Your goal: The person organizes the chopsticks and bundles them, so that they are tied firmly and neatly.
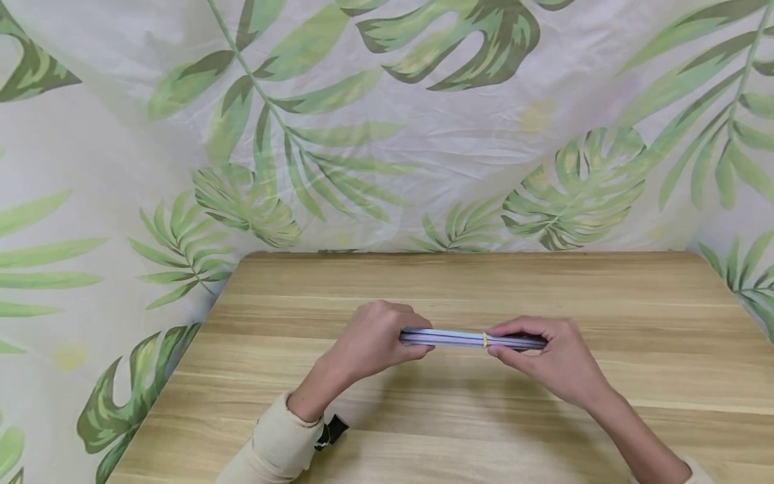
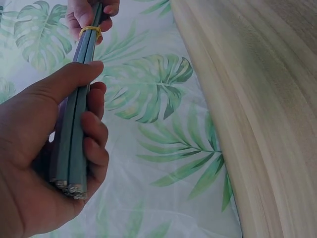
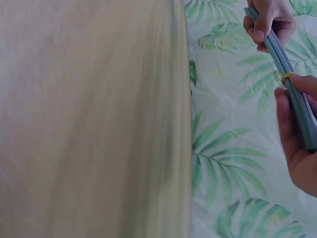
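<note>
A bundle of slim, straight, pencil-like sticks, blue and purple, is held level above the table by both hands. My left hand grips its left end, the thumb lying along the sticks and the fingers curled round them. In the left wrist view, the flat ends of the sticks show near the palm. A yellow rubber band circles the bundle right of its middle. My right hand pinches the bundle right at the band with thumb and fingertips; the right end of the sticks reaches toward its palm.
Beneath the hands is a wood-grain table, its far edge against a leaf-print cloth. The cloth hangs behind and along the sides. A small black device sits at my left sleeve cuff.
</note>
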`<state>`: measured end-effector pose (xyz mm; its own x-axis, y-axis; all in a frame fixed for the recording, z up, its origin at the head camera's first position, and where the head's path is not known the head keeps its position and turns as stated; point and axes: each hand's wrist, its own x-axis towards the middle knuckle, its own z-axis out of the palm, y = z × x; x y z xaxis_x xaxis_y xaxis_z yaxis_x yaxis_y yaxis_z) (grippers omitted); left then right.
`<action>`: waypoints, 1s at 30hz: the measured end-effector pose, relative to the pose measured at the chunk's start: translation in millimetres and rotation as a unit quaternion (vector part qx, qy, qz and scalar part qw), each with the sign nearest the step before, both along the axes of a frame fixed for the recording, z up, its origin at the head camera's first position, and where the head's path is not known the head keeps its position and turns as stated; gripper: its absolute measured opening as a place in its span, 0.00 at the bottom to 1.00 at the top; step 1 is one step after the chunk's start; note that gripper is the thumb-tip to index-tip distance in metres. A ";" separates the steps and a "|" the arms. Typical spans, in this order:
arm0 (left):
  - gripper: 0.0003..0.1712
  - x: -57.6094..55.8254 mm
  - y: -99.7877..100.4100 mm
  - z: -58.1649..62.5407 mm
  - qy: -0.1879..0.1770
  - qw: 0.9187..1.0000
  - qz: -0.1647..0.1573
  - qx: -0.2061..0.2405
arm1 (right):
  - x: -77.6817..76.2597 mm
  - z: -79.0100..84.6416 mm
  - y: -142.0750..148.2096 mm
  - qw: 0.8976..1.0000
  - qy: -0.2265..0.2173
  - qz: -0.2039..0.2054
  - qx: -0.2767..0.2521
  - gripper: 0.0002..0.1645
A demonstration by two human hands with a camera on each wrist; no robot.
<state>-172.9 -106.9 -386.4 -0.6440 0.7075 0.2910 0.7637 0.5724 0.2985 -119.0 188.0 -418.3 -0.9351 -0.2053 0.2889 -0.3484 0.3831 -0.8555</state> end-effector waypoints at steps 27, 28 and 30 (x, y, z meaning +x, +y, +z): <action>0.06 10.3 18.4 -12.9 0.094 0.995 -0.012 0.032 | 4.8 -2.1 -19.6 0.972 0.211 0.021 0.105 0.16; 0.06 10.2 18.5 -12.8 0.092 0.995 -0.011 0.033 | 4.8 -0.9 -18.8 0.973 0.203 0.025 0.109 0.17; 0.06 9.8 18.6 -12.4 0.089 0.995 -0.011 0.034 | 5.4 2.5 -15.5 0.977 0.175 0.029 0.119 0.18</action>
